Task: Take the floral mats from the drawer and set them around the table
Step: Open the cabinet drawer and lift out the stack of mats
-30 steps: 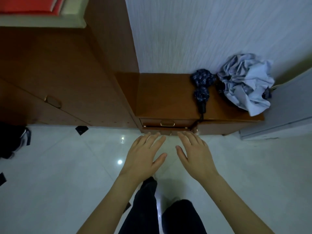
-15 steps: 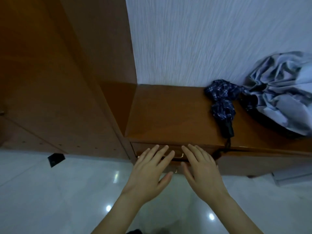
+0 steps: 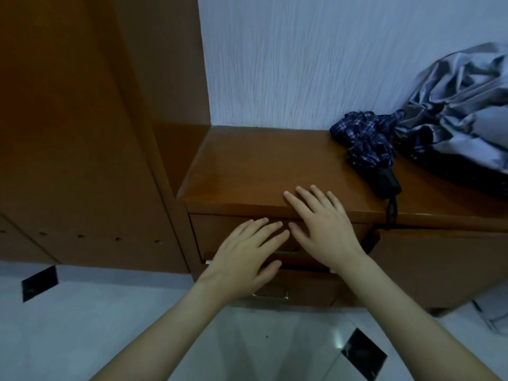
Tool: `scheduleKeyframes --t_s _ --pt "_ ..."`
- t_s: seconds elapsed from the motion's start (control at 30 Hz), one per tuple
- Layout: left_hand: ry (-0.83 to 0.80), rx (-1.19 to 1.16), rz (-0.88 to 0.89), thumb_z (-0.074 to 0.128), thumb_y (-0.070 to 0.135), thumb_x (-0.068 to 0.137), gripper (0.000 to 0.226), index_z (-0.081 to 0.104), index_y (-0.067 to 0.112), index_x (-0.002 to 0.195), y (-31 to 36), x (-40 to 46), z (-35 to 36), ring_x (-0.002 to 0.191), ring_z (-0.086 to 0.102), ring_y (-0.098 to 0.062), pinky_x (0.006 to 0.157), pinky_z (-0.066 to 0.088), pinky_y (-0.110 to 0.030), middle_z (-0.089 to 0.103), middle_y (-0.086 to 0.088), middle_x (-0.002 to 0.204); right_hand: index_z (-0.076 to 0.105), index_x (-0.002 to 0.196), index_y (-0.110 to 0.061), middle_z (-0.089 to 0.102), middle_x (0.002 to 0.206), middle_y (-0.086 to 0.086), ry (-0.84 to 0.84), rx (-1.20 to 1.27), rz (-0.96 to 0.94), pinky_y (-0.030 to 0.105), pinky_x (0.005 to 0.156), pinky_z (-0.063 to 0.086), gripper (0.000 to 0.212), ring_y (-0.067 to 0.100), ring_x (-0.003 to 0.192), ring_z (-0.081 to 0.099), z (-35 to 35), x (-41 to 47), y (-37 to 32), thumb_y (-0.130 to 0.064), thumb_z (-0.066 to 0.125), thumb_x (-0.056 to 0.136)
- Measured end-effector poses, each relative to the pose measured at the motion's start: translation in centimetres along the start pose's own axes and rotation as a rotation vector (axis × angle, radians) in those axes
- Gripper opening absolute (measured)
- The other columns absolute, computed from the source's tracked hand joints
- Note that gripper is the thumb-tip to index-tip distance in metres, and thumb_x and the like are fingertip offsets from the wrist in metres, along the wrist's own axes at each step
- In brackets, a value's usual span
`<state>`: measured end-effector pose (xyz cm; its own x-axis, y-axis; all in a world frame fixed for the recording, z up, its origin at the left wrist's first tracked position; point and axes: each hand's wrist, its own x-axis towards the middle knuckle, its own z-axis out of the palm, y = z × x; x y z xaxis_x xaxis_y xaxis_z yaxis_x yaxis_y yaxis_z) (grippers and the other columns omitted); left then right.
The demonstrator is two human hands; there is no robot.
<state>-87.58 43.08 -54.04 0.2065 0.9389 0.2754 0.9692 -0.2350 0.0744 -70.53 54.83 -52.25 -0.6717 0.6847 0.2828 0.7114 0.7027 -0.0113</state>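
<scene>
A low brown wooden cabinet (image 3: 261,166) stands against the white wall, with two drawers in its front. The upper drawer (image 3: 211,235) is closed and its handle is mostly hidden behind my hands. The lower drawer (image 3: 308,290) shows a brass handle (image 3: 270,296). My left hand (image 3: 247,257) is in front of the upper drawer with straight fingers spread. My right hand (image 3: 321,229) reaches over the cabinet's front edge, fingers straight. No floral mats are visible.
A folded dark plaid umbrella (image 3: 368,149) and a crumpled grey cloth (image 3: 461,105) lie on the cabinet top at right. A tall brown wardrobe (image 3: 77,133) stands at left. The floor (image 3: 96,320) is glossy white tile with black insets.
The view has come closer to the cabinet. Both hands have moved forward from the floor area to the drawer front, the right one reaching the cabinet's top edge.
</scene>
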Motion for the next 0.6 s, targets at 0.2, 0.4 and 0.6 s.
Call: scheduleKeyframes --t_s 0.2,0.4,0.6 --pt "-0.202 -0.014 0.076 0.041 0.041 0.095 0.055 0.026 0.033 0.147 0.1 1.5 1.1 0.140 0.025 -0.017 0.116 0.014 -0.034 0.032 0.005 0.151 0.015 0.150 -0.042 0.021 0.158 -0.007 -0.063 0.054 0.015 0.049 0.118 0.007 0.060 0.024 0.147 0.012 -0.9 0.1 0.2 -0.043 0.041 0.096" --pt "-0.349 -0.058 0.062 0.044 0.038 0.094 0.057 0.025 0.033 0.148 1.2 2.3 4.0 0.131 0.035 -0.020 0.111 0.027 -0.038 0.036 0.001 0.147 0.012 0.150 -0.043 0.015 0.159 -0.009 -0.087 0.096 -0.005 0.050 0.118 0.003 0.058 0.024 0.147 0.008 -1.1 0.2 0.5 -0.043 0.038 0.098" --pt "-0.299 -0.066 -0.024 0.046 0.042 0.091 0.055 0.033 0.034 0.143 2.4 1.7 6.0 0.123 0.036 -0.023 0.112 0.022 -0.046 0.036 0.000 0.143 0.013 0.150 -0.043 0.015 0.159 -0.008 -0.093 0.100 0.004 0.051 0.117 0.001 0.053 0.024 0.147 0.008 -1.1 0.2 0.5 -0.046 0.031 0.100"
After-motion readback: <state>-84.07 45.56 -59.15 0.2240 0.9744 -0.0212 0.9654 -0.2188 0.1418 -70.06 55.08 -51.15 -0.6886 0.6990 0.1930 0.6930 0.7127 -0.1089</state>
